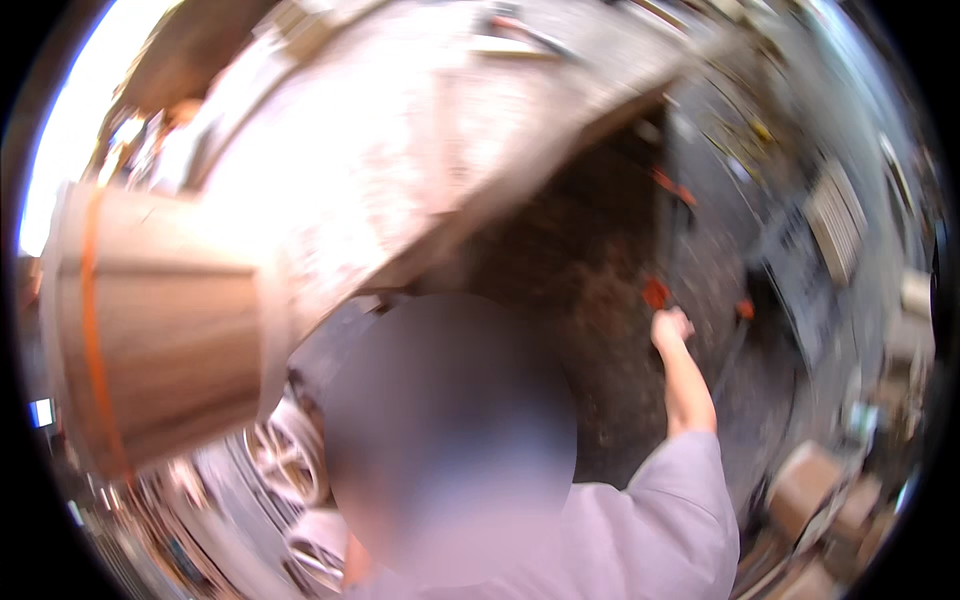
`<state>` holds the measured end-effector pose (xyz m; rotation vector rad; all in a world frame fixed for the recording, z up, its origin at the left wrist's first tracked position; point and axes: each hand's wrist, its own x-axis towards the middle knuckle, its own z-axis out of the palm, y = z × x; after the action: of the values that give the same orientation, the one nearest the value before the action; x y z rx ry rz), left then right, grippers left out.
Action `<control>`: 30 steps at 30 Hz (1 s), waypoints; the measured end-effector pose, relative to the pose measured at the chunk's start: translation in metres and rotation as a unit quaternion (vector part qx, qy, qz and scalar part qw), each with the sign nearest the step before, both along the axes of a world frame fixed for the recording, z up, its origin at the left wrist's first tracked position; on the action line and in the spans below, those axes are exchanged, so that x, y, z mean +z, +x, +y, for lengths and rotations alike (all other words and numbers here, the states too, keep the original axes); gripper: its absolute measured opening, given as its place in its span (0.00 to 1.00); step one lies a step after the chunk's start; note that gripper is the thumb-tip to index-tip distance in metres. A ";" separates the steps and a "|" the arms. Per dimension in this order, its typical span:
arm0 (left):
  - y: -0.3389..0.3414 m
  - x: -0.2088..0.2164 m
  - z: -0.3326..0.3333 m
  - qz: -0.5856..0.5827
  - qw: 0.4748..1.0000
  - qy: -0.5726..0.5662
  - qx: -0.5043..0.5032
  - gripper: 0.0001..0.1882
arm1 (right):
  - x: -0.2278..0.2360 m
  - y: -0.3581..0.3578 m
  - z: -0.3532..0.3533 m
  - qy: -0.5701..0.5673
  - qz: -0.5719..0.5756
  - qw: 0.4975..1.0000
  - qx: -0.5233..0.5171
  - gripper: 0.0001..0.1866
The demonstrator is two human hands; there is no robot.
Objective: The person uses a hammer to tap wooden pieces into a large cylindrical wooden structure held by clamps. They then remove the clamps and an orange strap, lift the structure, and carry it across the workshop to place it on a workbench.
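Right hand (673, 326) at three o'clock; through motion blur, cannot tell whether it grips. Rounded orange-red piece (655, 292) just beside it, towards eleven. Tapered, orange-banded wooden drum (185, 310) at nine.

Pale flat-topped table (350, 150) spanned upper left to centre. On its far part: thin red-and-dark tool (510, 22), just beside pale flat board (515, 47). Orange-banded, tapered brown wooden vessel (175, 330) sat far left, by the table's near edge; contact unclear. Below it, slightly right: two pale round spoked wheels (287, 460), one nearer. Person in pale mauve shirt (650, 520) occupied lower centre; bare hand (672, 327) to the right, just beside small orange-red object (655, 293); touch lost in blur. Farther right, pale ribbed rectangular block (836, 220) adjoined dark-grey slanted panel (790, 260). Lower right: brown boxy object (805, 485).
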<state>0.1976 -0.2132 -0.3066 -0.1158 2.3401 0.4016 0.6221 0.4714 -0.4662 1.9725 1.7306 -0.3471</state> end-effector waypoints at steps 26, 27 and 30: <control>-0.302 0.246 0.001 0.484 0.626 0.457 0.406 0.19 | 0.617 -0.786 -0.391 0.130 0.419 0.402 0.804 0.11; -0.306 0.253 -0.005 0.503 0.607 0.475 0.391 0.19 | 0.625 -0.806 -0.412 0.125 0.412 0.385 0.816 0.11; -0.318 0.273 -0.015 0.505 0.614 0.491 0.356 0.18 | 0.646 -0.861 -0.458 0.114 0.388 0.340 0.849 0.11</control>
<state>-0.1200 -0.2282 -0.0340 -0.3468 2.5053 2.6729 -0.2384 0.0139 0.1802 -1.0832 3.2369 -0.1516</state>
